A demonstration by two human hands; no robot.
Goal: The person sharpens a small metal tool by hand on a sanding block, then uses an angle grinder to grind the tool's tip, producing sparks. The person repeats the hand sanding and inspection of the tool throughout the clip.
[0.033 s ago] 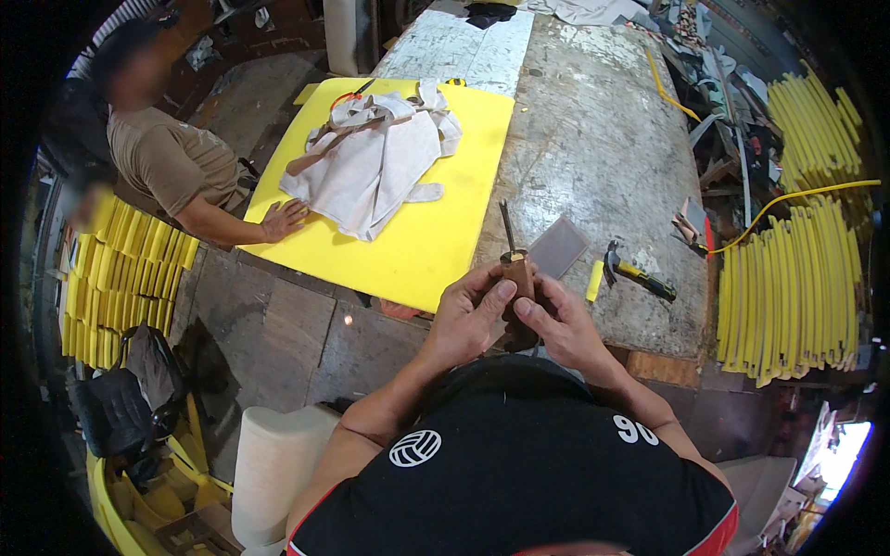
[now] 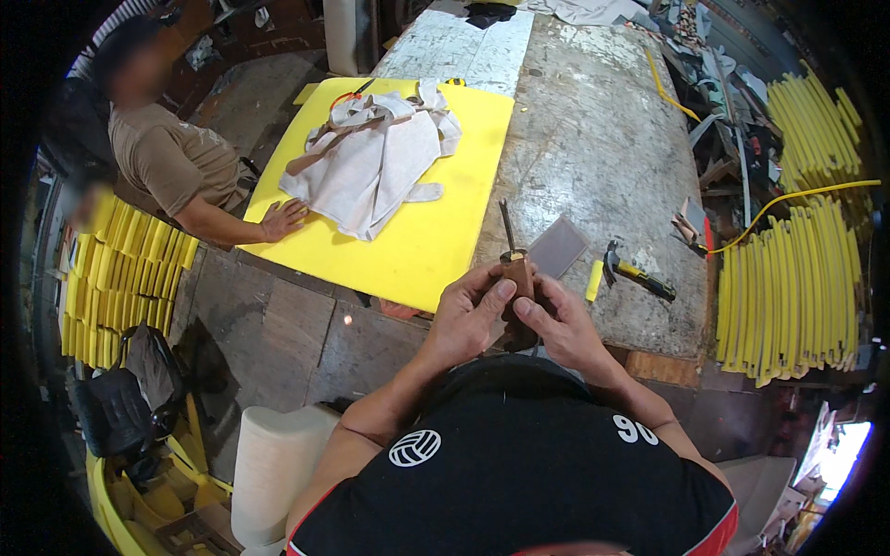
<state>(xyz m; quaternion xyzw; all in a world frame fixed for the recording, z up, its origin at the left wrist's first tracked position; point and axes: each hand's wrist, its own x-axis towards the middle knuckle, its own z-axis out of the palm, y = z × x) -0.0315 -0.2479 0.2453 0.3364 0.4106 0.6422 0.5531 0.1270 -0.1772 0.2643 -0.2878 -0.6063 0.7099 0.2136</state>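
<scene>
Both my hands are closed round a narrow brown block-like piece with a dark upper end, held close in front of my body. My left hand grips its left side with the thumb across the front. On the other side, my right hand holds it, thumb pointing up toward the middle. A thin dark metal rod shows just above the piece; I cannot tell whether it is joined to it. The lower end of the piece is in shadow between my palms.
A claw hammer, a short yellow strip and a flat grey plate lie on the worn table. Pale fabric rests on a yellow foam sheet, with a co-worker's hand on its edge. Yellow foam strips are stacked right.
</scene>
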